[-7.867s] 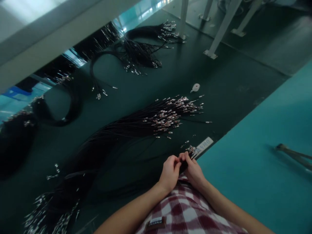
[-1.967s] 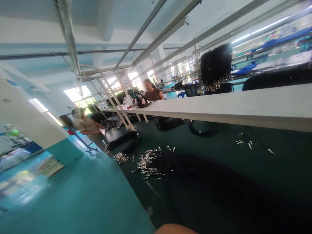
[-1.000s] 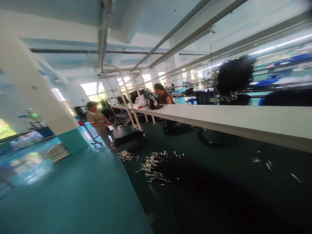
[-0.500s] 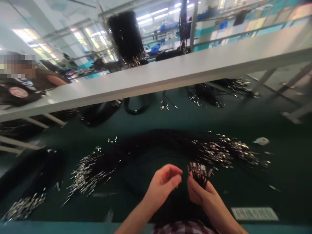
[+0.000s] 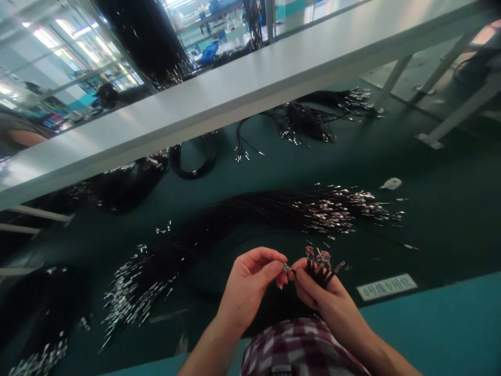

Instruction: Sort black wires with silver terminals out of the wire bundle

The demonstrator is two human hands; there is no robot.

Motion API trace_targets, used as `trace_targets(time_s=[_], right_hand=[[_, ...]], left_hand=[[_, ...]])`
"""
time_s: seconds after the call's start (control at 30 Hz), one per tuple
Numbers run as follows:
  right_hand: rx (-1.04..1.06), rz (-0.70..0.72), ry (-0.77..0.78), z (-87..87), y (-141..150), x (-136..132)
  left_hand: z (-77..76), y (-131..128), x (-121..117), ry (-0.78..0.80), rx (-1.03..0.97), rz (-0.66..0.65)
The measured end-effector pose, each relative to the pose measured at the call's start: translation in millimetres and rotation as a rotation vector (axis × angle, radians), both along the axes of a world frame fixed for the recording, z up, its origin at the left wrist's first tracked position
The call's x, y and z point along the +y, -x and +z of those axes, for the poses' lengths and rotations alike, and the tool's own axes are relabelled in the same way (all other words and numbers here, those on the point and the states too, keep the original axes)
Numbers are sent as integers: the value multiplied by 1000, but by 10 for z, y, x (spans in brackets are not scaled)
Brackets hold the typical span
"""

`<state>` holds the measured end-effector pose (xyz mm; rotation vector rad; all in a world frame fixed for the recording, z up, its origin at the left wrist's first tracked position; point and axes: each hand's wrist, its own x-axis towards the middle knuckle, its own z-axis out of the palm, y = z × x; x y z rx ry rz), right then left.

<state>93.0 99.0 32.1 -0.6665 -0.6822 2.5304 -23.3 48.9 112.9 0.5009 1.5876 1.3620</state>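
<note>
Grip of left hand [image 5: 246, 284] pinches a silvery terminal [image 5: 286, 267].

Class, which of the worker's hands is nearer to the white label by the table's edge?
Right. The right hand is beside the white label, to its left in the picture, not touching it; the left hand is farther left, beyond the right one.

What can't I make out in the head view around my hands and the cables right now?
All in the head view:
Count of cables in the right hand: hidden by its grip and overlapping ends.
Exact shape of the metal terminal at the left hand: too small, partly covered by its grip.
Lower-left bundle: cut off by the picture edges.
Shirt label text: too small, cut off by the bottom edge.
</note>
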Motion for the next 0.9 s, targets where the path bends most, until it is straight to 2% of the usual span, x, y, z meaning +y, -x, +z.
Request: trace_targets(time_s=[0.27,0.5,0.6,0.77,0.9], right_hand=[[47,-25,-69,0,2,12],[-54,-78,-187,-52,21,-59],[-68,-100,-225,-105,35,-105],[-39,-85,-147,-131,21,-104],[4,-45,-17,-86,-6,-51]], left_hand=[[15,-22,11,4,-55,11],[-10,-41,45,76,154,-2],[-44,-50,60,92,185,-8],[-53,-42,42,97,175,-35],[-15,1,24,70,100,-136]])
